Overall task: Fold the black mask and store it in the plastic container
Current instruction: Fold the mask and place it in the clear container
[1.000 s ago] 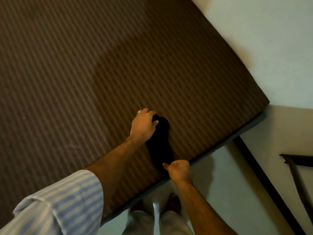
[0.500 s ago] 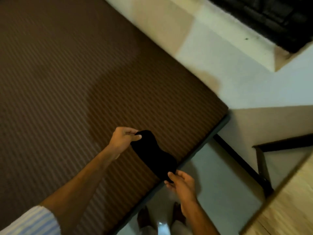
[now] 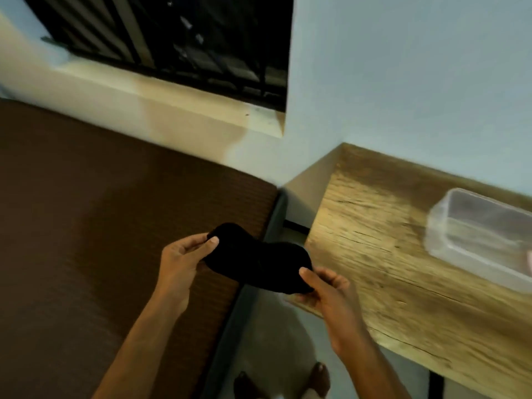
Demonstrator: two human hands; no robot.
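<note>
The black mask (image 3: 259, 260) hangs in the air, stretched between my two hands above the gap between the bed and the wooden table. My left hand (image 3: 181, 260) pinches its left end with thumb and fingers. My right hand (image 3: 325, 286) pinches its right end. The clear plastic container (image 3: 478, 240) stands open on the wooden table at the right, partly cut off by the frame edge. Both hands are well left of it.
A brown striped mattress (image 3: 100, 240) fills the left side. The wooden table (image 3: 388, 269) stands to the right against the pale wall. A dark barred window (image 3: 187, 44) is behind. Floor and my feet (image 3: 288, 381) show below.
The mask has been lifted off the mattress and carried right, held at both ends. My view has swung right, bringing the wooden table and the container into sight.
</note>
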